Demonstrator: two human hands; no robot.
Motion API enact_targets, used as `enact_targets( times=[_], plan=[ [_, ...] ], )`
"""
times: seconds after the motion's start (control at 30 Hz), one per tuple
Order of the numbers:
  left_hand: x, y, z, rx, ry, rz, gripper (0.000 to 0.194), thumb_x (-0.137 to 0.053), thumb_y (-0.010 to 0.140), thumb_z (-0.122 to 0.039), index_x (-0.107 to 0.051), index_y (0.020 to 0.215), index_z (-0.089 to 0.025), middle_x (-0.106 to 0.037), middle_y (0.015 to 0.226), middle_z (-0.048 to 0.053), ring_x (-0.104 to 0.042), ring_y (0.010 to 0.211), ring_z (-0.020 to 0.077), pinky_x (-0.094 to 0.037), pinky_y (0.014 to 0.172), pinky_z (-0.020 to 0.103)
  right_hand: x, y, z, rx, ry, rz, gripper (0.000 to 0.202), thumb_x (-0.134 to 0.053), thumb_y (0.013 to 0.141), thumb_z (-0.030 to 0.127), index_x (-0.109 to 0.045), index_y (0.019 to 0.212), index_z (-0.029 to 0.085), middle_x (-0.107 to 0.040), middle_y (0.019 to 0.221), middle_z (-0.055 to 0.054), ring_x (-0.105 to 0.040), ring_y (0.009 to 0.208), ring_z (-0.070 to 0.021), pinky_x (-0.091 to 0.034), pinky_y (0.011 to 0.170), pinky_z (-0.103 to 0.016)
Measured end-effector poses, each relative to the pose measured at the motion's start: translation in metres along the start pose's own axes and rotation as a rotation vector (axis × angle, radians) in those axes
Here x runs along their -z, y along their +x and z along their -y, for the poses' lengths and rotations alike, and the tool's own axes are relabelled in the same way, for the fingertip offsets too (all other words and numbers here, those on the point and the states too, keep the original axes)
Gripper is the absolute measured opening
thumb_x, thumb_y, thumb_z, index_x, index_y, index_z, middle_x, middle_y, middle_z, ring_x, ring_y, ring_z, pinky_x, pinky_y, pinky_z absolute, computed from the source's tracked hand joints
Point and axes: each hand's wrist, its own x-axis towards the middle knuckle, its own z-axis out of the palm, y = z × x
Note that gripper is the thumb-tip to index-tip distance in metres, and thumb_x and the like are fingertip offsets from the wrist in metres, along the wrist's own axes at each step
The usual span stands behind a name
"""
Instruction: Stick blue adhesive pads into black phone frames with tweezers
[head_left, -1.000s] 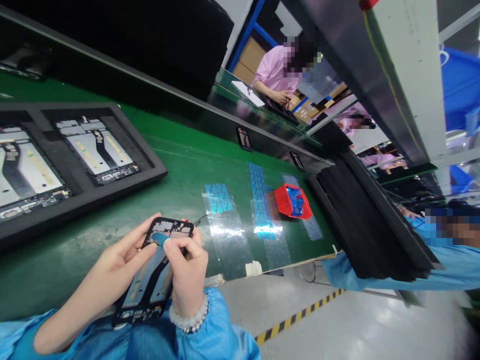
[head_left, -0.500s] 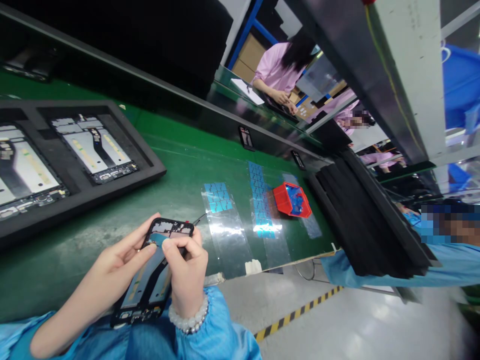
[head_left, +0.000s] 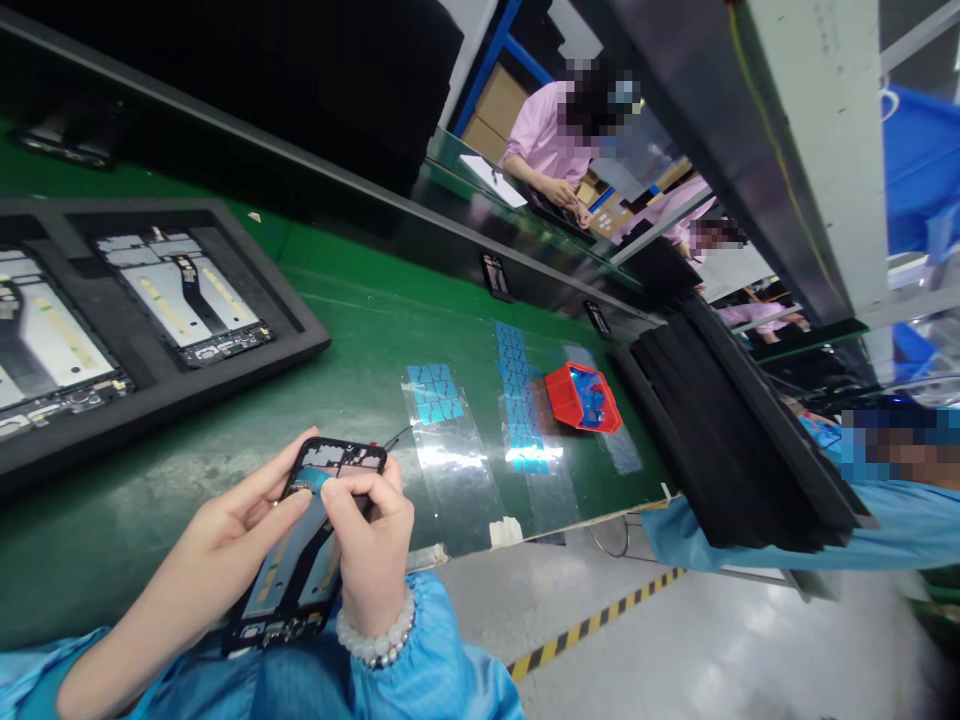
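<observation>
the left hand (head_left: 232, 520) grips the phone frame (head_left: 304, 545) by its left edge, above the near rim of the green tabletop (head_left: 375, 340). the right hand (head_left: 371, 540) is pinched on a blue sticker (head_left: 315, 478) at the frame's top. a tray (head_left: 161, 395) lies to the left.

Bright, even overhead light. White glare streaks the clear film strips (head_left: 457, 455) and the glossy floor (head_left: 675, 640). Wide-angle lens tilts and bends edges; far background slightly soft.
</observation>
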Motion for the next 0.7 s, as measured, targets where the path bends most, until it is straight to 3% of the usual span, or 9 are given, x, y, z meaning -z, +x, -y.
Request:
enact_targets(
  times=[0.17,0.33,0.47,0.6,0.7],
  plan=[
    [0.002,-0.001,0.001,-0.012,0.019,0.018,0.079,-0.079,0.065,-0.053,-0.051,0.138,-0.038,-0.071,0.123,-0.001,-0.067,0.112,0.0250,-0.058,0.084,0.027,0.001,-0.001,0.002,0.015,-0.022,0.011,0.011,-0.069,0.073,0.025,-0.069,0.062,0.022,-0.064,0.090,-0.004,-0.058,0.093,-0.0227,-0.045,0.089,-0.039],
    [-0.001,-0.002,-0.001,-0.112,0.124,-0.077,0.063,-0.076,0.065,-0.057,-0.067,0.121,-0.031,-0.071,0.124,-0.003,-0.061,0.121,0.0241,-0.051,0.095,0.023,0.003,-0.001,0.005,0.097,-0.046,0.026,0.010,-0.069,0.073,0.023,-0.071,0.064,0.023,-0.065,0.089,-0.004,-0.059,0.095,-0.0223,-0.046,0.089,-0.038],
    [-0.007,-0.002,-0.004,-0.174,0.259,-0.144,0.056,-0.071,0.066,-0.063,-0.071,0.107,-0.024,-0.079,0.100,0.002,-0.073,0.090,0.0237,-0.059,0.079,0.028,0.004,-0.001,0.004,0.138,-0.048,0.018,0.009,-0.069,0.073,0.022,-0.071,0.064,0.023,-0.065,0.088,-0.003,-0.060,0.092,-0.0205,-0.047,0.088,-0.036],
    [-0.012,-0.002,-0.006,-0.253,0.319,-0.195,0.054,-0.069,0.061,-0.066,-0.069,0.093,-0.022,-0.077,0.078,0.001,-0.071,0.070,0.0198,-0.059,0.065,0.026,0.005,0.000,0.000,0.174,-0.059,0.015,0.008,-0.069,0.072,0.022,-0.071,0.064,0.022,-0.063,0.090,-0.003,-0.061,0.089,-0.0195,-0.049,0.088,-0.036],
    [-0.014,-0.003,-0.007,-0.268,0.338,-0.207,0.054,-0.068,0.061,-0.065,-0.068,0.094,-0.022,-0.074,0.070,0.001,-0.067,0.059,0.0172,-0.055,0.053,0.024,0.006,0.000,-0.001,0.204,-0.063,0.026,0.006,-0.070,0.072,0.022,-0.072,0.066,0.021,-0.061,0.093,-0.005,-0.061,0.090,-0.0196,-0.050,0.088,-0.037]
  ],
)
